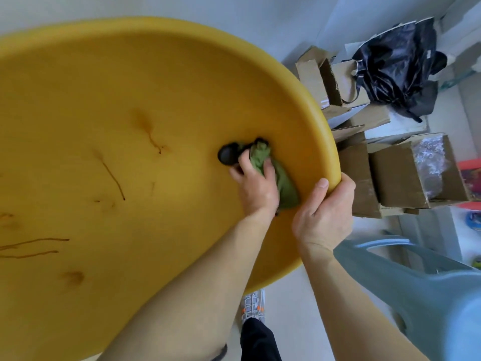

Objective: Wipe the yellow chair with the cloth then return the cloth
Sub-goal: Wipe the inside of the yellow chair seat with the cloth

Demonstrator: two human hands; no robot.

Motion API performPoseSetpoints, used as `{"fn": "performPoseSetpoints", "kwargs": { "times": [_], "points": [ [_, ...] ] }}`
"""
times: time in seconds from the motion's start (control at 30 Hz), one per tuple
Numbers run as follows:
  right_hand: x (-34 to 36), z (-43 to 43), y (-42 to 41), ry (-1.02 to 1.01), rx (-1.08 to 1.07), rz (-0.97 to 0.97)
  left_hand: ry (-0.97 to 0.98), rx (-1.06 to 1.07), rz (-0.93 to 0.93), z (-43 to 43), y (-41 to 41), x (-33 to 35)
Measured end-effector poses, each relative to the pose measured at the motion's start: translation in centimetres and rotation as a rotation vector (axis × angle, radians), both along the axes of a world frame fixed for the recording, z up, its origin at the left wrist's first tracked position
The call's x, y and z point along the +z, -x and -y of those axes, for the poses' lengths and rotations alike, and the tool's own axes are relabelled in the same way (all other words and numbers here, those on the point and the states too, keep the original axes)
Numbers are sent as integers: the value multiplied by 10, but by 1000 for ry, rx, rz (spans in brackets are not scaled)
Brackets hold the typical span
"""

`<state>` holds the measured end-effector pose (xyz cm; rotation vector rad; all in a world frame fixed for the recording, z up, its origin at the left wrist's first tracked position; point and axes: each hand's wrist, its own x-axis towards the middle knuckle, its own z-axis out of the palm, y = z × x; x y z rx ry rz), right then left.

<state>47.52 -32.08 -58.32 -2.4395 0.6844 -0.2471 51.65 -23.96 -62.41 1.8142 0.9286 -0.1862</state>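
The yellow chair point(109, 131) fills the left and middle of the head view as a large round yellow surface with dark brown streaks and stains. My left hand point(256, 186) presses a bunched green cloth point(281, 178) against that surface near its right rim, beside a black round knob point(227, 156). My right hand point(325, 212) grips the chair's thick rounded right edge point(330, 142), thumb on top and fingers curled under.
Several cardboard boxes point(395, 173) are stacked on the floor just right of the chair. A black plastic bag point(398, 63) lies on them at the back. A pale blue plastic chair point(416, 282) stands at lower right. My shoe point(252, 303) shows on the white floor.
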Motion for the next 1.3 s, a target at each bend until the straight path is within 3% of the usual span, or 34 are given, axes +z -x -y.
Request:
{"fn": "performPoseSetpoints", "kwargs": {
  "times": [0.07,0.13,0.2,0.27,0.33,0.43,0.57,0.63,0.7,0.77,0.83,0.93,1.0,1.07,1.13,1.3],
  "points": [
    [0,-1,1,12,15,-1,27,-36,-206,-5,20,-12],
    [1,-4,3,25,43,18,150,83,-320,-15,10,-5],
    [1,-6,4,13,38,8,209,268,-161,-29,-32,17],
    [1,-6,4,11,42,-5,210,384,132,-48,-86,51],
    [0,-6,1,31,34,5,231,455,254,-53,-116,81],
    [-1,-11,1,72,4,42,-43,140,201,-52,-87,56],
    [-3,-25,13,248,87,20,-207,-328,-311,-80,-2,-35],
    [-5,-32,22,311,197,43,-349,-559,-415,-103,34,-56],
    [-8,-30,24,379,233,44,-350,-681,-473,-116,56,-59],
    [-11,-27,25,420,262,63,-282,-572,-394,-130,52,-44],
    [-14,-26,27,448,294,72,-318,-312,-147,-148,19,-23],
    [-15,-29,30,488,319,86,-592,-91,297,-175,-47,14],
    [-17,-32,28,503,301,94,-747,-5,432,-187,-79,24],
    [-22,-43,29,475,383,117,-883,-50,418,-192,-84,11],
    [-34,-64,34,437,568,111,-1004,-273,301,-192,-57,-24],
    [-78,-106,22,367,719,-115,-846,-680,-22,-189,55,-96]
  ]
}}
